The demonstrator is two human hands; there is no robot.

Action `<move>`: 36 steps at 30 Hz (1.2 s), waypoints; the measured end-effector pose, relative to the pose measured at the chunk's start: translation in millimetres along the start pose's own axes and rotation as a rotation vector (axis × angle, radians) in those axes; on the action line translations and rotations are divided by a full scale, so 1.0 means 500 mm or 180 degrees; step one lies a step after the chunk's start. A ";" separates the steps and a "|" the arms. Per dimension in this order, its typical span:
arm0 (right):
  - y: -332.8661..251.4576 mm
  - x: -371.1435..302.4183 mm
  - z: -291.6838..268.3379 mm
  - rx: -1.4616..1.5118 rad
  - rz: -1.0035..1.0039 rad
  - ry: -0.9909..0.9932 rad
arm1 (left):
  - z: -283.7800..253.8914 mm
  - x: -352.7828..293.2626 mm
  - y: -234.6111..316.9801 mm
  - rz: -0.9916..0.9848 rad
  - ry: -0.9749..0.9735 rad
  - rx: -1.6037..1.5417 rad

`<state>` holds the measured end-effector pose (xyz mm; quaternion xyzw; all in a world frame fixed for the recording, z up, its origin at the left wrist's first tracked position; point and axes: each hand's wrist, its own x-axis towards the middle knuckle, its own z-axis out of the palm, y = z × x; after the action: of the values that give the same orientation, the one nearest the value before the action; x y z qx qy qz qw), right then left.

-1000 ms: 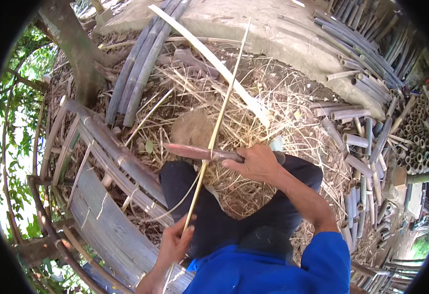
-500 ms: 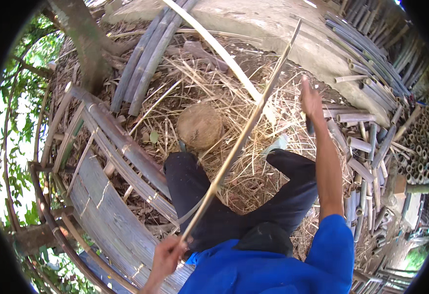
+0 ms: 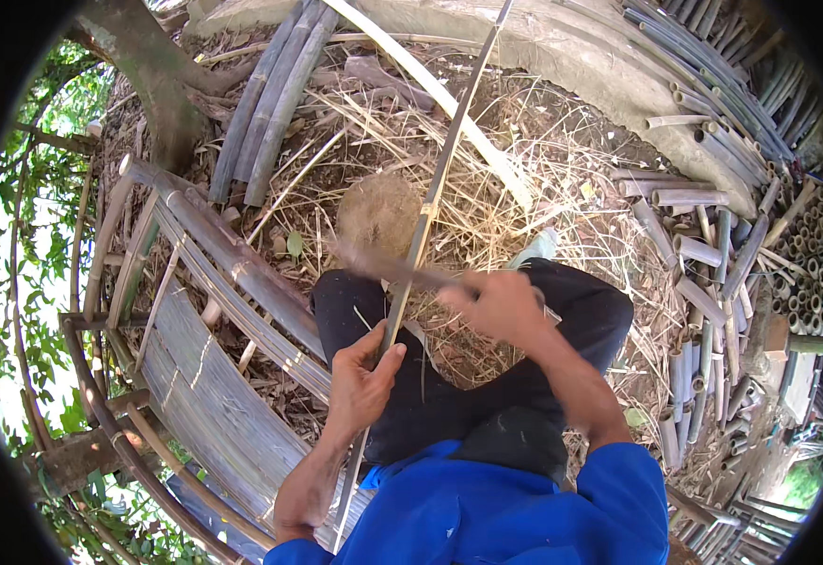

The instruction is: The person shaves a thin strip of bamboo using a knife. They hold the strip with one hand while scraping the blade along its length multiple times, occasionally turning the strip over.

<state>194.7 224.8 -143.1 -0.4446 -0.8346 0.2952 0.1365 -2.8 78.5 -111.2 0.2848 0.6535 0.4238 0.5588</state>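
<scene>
My left hand (image 3: pixel 359 384) is closed round a long split bamboo strip (image 3: pixel 442 165), which slants from beside my body up past the far edge of the ground litter. A pale scraped patch shows partway along the strip. In my right hand (image 3: pixel 503 309) is a knife (image 3: pixel 388 266), gripped by its handle. Its blade, smeared by motion, lies across the strip just beyond my left hand, pointing left. Whether the edge touches the strip I cannot tell. Behind the blade is a round wooden chopping block (image 3: pixel 374 215), on the ground between my knees.
A bamboo bench (image 3: pixel 209 363) lies at the left, with a tree trunk (image 3: pixel 171 104) beyond it. Bamboo poles (image 3: pixel 275 104) and a pale split length (image 3: pixel 421 80) lie ahead. Shavings (image 3: pixel 496 217) litter the ground. Cut bamboo pieces (image 3: pixel 689 198) are piled at the right.
My right hand has swung left and nearer with the knife, from the far right to across the strip. My left hand has moved forward along the strip, which now stands steeper.
</scene>
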 end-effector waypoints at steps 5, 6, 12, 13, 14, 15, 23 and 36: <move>0.033 0.029 -0.016 -0.0003 0.0505 0.0090 | -0.009 -0.015 -0.009 0.0056 0.0023 0.0211; 0.005 0.007 -0.013 -0.0224 0.0075 -0.0285 | -0.014 -0.024 -0.016 0.0055 0.0034 0.0207; 0.040 0.058 -0.018 0.0106 0.0475 -0.0113 | -0.015 -0.039 0.014 -0.0011 0.0000 0.0325; 0.023 0.058 -0.021 0.0086 0.0403 -0.0067 | -0.019 -0.041 0.013 0.0070 0.0036 0.0318; 0.007 0.038 -0.017 -0.0227 0.0046 -0.0425 | -0.028 -0.058 0.001 -0.0047 0.0061 0.0229; -0.001 0.030 -0.014 -0.0539 -0.0313 -0.0782 | -0.036 -0.069 -0.007 -0.0163 0.0086 0.0139; 0.049 0.060 -0.021 -0.1015 0.0015 -0.0657 | -0.057 -0.128 -0.055 0.0188 0.0288 0.0417; 0.374 0.218 -0.270 -0.0418 0.2012 0.0817 | -0.155 -0.322 -0.037 -0.1372 -0.0314 0.0016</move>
<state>322.9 445.1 -155.0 -0.7225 -0.6488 0.2102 0.1133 -41.8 -85.0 -47.4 0.1604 0.6721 0.2784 0.6671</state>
